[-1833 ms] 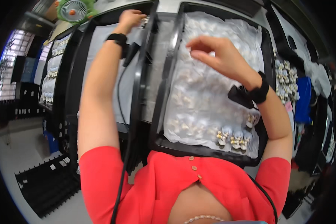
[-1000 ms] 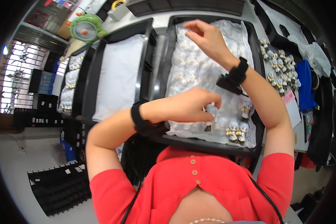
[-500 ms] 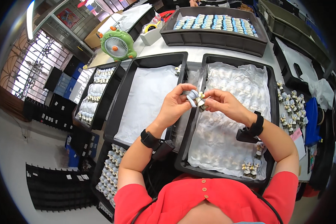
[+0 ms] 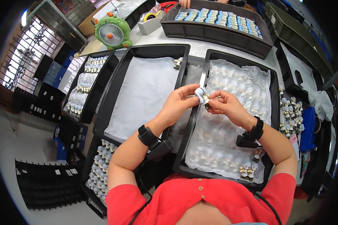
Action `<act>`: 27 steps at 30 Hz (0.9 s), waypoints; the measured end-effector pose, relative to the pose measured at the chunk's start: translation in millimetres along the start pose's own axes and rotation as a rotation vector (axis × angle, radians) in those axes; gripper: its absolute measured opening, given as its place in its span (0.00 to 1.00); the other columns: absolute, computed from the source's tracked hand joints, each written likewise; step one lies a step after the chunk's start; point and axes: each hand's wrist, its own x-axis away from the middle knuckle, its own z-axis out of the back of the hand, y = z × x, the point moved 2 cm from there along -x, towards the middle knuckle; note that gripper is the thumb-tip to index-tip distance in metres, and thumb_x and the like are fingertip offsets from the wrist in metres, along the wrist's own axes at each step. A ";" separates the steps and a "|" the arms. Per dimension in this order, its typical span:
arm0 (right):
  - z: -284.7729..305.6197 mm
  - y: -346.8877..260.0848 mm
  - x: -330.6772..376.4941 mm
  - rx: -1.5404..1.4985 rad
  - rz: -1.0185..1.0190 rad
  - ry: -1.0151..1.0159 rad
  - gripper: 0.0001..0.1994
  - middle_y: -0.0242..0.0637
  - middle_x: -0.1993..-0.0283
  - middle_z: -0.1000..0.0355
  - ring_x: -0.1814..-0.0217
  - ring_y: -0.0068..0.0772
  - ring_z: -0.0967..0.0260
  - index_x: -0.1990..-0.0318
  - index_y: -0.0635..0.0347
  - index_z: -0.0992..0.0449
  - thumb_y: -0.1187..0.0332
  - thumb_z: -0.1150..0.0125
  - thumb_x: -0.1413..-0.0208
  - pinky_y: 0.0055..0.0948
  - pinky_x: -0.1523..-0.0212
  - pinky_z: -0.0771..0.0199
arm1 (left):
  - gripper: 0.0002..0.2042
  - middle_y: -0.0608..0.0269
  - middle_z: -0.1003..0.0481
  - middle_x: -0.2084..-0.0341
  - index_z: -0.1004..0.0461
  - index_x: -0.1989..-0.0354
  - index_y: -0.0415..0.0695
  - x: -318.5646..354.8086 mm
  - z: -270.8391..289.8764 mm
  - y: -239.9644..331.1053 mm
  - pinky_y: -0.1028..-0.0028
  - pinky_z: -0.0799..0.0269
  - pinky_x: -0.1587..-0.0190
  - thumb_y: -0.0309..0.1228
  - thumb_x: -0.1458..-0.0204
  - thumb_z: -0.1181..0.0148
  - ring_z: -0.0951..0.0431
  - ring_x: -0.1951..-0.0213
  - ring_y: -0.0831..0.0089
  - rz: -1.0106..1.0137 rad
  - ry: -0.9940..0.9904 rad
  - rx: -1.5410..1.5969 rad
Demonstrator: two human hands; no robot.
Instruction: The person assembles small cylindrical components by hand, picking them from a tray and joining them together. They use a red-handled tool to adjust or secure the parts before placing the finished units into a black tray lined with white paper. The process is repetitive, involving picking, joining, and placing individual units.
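A small figurine [image 4: 202, 93] with pale blue hair, a white and yellow body and dark feet is between my two hands, above the left rim of the right black tray [image 4: 181, 165]. My left hand [image 4: 179, 102] pinches it at the hair. The fingers of my right hand [image 4: 230, 108] close on its body and lower end. Beneath, a translucent white sheet [image 4: 229, 127] covers rows of similar figurines in that tray. Several uncovered figurines [image 4: 248, 169] sit on the sheet at its near right corner.
Left of it stands a black tray [image 4: 112, 101] lined with white sheet, one figurine [image 4: 178, 63] at its far right corner. Filled trays [image 4: 69, 95] lie further left. Loose figurines [image 4: 292, 114] lie right. A grey bin [image 4: 214, 37], green fan [image 4: 112, 33] and another person's hand [image 4: 184, 3] are beyond.
The figurine has tilted in my hands, its head up to the left. My left fingers have shifted at its hair. The whole view has moved slightly, and another person's fingers now show at the grey bin.
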 end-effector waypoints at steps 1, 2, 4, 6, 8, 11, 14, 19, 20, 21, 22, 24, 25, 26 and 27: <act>-0.2 -0.5 1.1 0.001 0.007 0.002 0.14 0.34 0.65 0.28 0.63 0.20 0.30 0.58 0.63 0.32 0.63 0.42 0.45 0.19 0.61 0.29 | 0.23 0.58 0.31 0.51 0.40 0.43 0.35 -0.1 0.1 0.1 0.74 0.32 0.49 0.25 0.47 0.46 0.29 0.52 0.73 0.012 -0.001 0.012; -0.9 -1.8 1.6 0.012 0.017 -0.003 0.14 0.34 0.64 0.28 0.63 0.20 0.30 0.58 0.62 0.32 0.63 0.42 0.45 0.19 0.62 0.29 | 0.22 0.58 0.31 0.52 0.40 0.43 0.35 0.1 0.7 0.9 0.74 0.32 0.49 0.25 0.47 0.46 0.29 0.52 0.73 0.024 0.001 0.023; -2.4 -4.5 3.0 0.036 0.035 -0.011 0.13 0.34 0.64 0.28 0.63 0.20 0.30 0.58 0.62 0.32 0.64 0.41 0.46 0.18 0.62 0.29 | 0.22 0.59 0.31 0.52 0.39 0.43 0.36 0.7 1.5 1.5 0.74 0.32 0.49 0.25 0.47 0.46 0.29 0.52 0.74 0.049 0.002 0.046; -5.2 -7.4 4.3 0.050 0.101 -0.042 0.13 0.34 0.64 0.28 0.63 0.19 0.30 0.58 0.62 0.32 0.67 0.40 0.47 0.18 0.61 0.29 | 0.21 0.60 0.31 0.53 0.39 0.44 0.37 1.5 1.7 2.5 0.74 0.32 0.49 0.25 0.47 0.46 0.29 0.52 0.74 0.074 0.013 0.095; -7.4 -9.3 5.3 0.076 0.158 -0.048 0.12 0.34 0.63 0.28 0.62 0.19 0.30 0.58 0.63 0.32 0.69 0.40 0.47 0.18 0.60 0.29 | 0.20 0.60 0.31 0.53 0.38 0.45 0.38 2.5 2.1 3.3 0.74 0.32 0.49 0.25 0.47 0.46 0.29 0.52 0.74 0.075 0.022 0.127; -7.8 -10.2 5.8 0.116 0.214 -0.026 0.12 0.34 0.61 0.29 0.61 0.19 0.30 0.58 0.64 0.32 0.72 0.40 0.48 0.19 0.59 0.29 | 0.19 0.61 0.31 0.54 0.38 0.46 0.39 2.9 2.9 3.7 0.74 0.32 0.49 0.24 0.48 0.46 0.29 0.52 0.75 0.040 0.028 0.138; -5.4 -9.4 5.3 0.130 0.229 -0.020 0.12 0.34 0.60 0.29 0.59 0.19 0.31 0.57 0.64 0.32 0.73 0.41 0.48 0.19 0.57 0.30 | 0.19 0.61 0.31 0.54 0.38 0.47 0.39 2.5 2.6 3.0 0.74 0.32 0.49 0.24 0.48 0.46 0.30 0.52 0.75 0.017 0.022 0.130; -8.1 -12.5 7.4 0.115 0.241 -0.015 0.11 0.34 0.60 0.30 0.59 0.20 0.31 0.57 0.65 0.32 0.73 0.43 0.46 0.20 0.56 0.30 | 0.19 0.61 0.31 0.55 0.38 0.47 0.39 4.8 3.0 5.2 0.73 0.32 0.49 0.24 0.48 0.46 0.29 0.52 0.74 0.037 0.020 0.143; -7.3 -12.7 7.4 0.121 0.250 -0.022 0.10 0.34 0.60 0.30 0.60 0.20 0.31 0.57 0.65 0.32 0.73 0.43 0.46 0.20 0.56 0.30 | 0.19 0.61 0.31 0.55 0.38 0.47 0.39 5.0 2.7 5.6 0.73 0.32 0.49 0.25 0.48 0.46 0.29 0.52 0.74 0.043 0.013 0.155; -5.7 -13.1 7.3 0.128 0.258 -0.029 0.10 0.34 0.60 0.30 0.60 0.20 0.31 0.57 0.66 0.32 0.72 0.44 0.45 0.20 0.57 0.30 | 0.19 0.61 0.31 0.55 0.38 0.47 0.39 5.1 2.3 6.0 0.73 0.32 0.49 0.25 0.48 0.46 0.29 0.52 0.73 0.049 0.006 0.167; -4.7 -13.3 7.1 0.135 0.266 -0.037 0.10 0.35 0.60 0.30 0.61 0.20 0.31 0.57 0.66 0.32 0.72 0.44 0.45 0.20 0.57 0.30 | 0.19 0.60 0.31 0.55 0.39 0.47 0.39 5.3 2.1 6.2 0.73 0.31 0.49 0.25 0.47 0.46 0.29 0.52 0.73 0.056 -0.001 0.179; -4.2 -13.7 7.1 0.137 0.272 -0.040 0.10 0.35 0.60 0.30 0.61 0.20 0.31 0.57 0.66 0.32 0.71 0.45 0.44 0.21 0.57 0.30 | 0.19 0.60 0.31 0.55 0.39 0.46 0.39 5.5 2.4 5.9 0.73 0.31 0.50 0.26 0.47 0.46 0.28 0.53 0.72 0.074 -0.001 0.182; -3.9 -14.0 7.3 0.138 0.275 -0.041 0.10 0.35 0.60 0.30 0.62 0.20 0.31 0.57 0.66 0.31 0.71 0.45 0.44 0.21 0.58 0.30 | 0.20 0.59 0.31 0.56 0.40 0.46 0.40 5.7 2.4 5.9 0.73 0.31 0.50 0.26 0.47 0.46 0.28 0.53 0.72 0.083 0.000 0.183; -3.4 -14.3 7.4 0.127 0.261 -0.042 0.11 0.34 0.60 0.30 0.61 0.20 0.32 0.56 0.66 0.32 0.70 0.45 0.44 0.21 0.58 0.31 | 0.20 0.59 0.31 0.56 0.40 0.46 0.40 6.4 1.7 7.3 0.74 0.30 0.50 0.27 0.46 0.46 0.28 0.54 0.71 0.089 -0.013 0.186; -2.7 -14.6 7.7 0.117 0.246 -0.042 0.11 0.34 0.60 0.30 0.61 0.20 0.32 0.56 0.65 0.32 0.70 0.45 0.44 0.21 0.57 0.31 | 0.20 0.59 0.31 0.56 0.40 0.45 0.41 7.3 0.5 9.4 0.74 0.30 0.51 0.27 0.46 0.46 0.27 0.54 0.71 0.096 -0.027 0.190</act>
